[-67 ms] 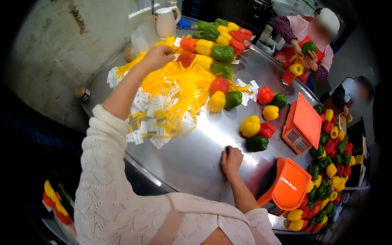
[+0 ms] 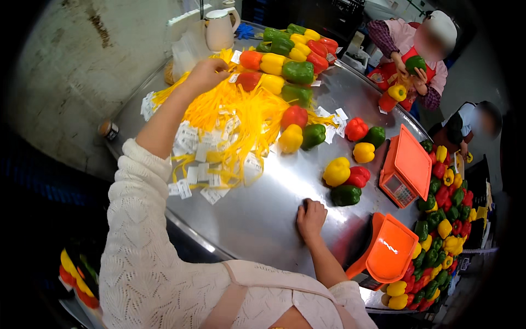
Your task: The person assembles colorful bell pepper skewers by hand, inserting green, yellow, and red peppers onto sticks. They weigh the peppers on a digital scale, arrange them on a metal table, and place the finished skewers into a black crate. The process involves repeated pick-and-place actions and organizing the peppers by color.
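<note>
My left hand (image 2: 209, 75) reaches over a pile of yellow mesh strips (image 2: 235, 104) with white tags. Its fingers are loosely bent and apart, with nothing visible in them. They are near the white label at the left end of a row of packed bell peppers: red (image 2: 249, 81), yellow (image 2: 272, 84) and green (image 2: 296, 94). More such rows lie just beyond it. My right hand (image 2: 312, 217) rests on the metal table (image 2: 257, 219) with its fingers curled in and nothing visible in them. Loose yellow (image 2: 336, 171), red (image 2: 359, 176) and green peppers (image 2: 346, 194) lie beyond it.
Two orange scales (image 2: 406, 164) (image 2: 390, 247) stand at the right, beside a large heap of mixed peppers (image 2: 438, 247). A light kettle (image 2: 220, 30) stands at the far left. Across the table, a person (image 2: 408, 60) handles peppers; another person (image 2: 466, 126) is farther right.
My left hand has shifted very slightly left. My right hand stays in place on the table.
</note>
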`<state>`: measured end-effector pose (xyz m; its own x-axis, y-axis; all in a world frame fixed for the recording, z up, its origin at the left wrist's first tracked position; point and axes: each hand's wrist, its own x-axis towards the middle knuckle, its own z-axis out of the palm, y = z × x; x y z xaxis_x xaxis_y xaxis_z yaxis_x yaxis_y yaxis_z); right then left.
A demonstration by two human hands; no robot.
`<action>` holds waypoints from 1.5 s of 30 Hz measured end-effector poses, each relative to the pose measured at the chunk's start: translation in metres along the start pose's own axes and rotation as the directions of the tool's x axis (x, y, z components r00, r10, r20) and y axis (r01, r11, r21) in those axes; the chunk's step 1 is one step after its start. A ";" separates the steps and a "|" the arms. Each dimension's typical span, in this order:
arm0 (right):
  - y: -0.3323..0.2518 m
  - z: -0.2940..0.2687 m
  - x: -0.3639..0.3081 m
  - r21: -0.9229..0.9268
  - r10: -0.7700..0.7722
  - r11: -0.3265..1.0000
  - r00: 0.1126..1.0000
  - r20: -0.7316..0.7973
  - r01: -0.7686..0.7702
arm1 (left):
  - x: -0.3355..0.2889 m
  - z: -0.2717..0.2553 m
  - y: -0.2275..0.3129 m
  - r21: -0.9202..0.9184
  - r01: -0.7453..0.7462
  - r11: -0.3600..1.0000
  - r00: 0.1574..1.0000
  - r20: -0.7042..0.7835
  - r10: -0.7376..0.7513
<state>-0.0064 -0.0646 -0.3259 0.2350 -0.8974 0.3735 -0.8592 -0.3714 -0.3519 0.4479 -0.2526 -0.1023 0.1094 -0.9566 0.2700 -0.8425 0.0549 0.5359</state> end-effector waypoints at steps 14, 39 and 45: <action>-0.007 0.001 0.010 0.009 0.062 0.998 0.994 0.087 -0.063 | 0.172 0.059 -0.109 -0.037 -0.090 0.995 0.988 -0.129 0.085; -0.002 -0.004 0.010 0.025 0.119 0.992 0.978 0.170 -0.125 | 0.272 0.199 0.047 0.374 -0.482 0.792 0.865 0.060 0.498; -0.002 -0.006 0.012 0.047 0.092 0.994 0.981 0.171 -0.102 | 0.299 0.209 0.089 0.576 -0.350 0.739 0.934 0.280 0.224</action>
<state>-0.0050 -0.0733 -0.3154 0.2289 -0.9554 0.1867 -0.8563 -0.2888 -0.4282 0.2959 -0.5937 -0.1410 -0.2340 -0.9608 0.1485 -0.9646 0.2104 -0.1587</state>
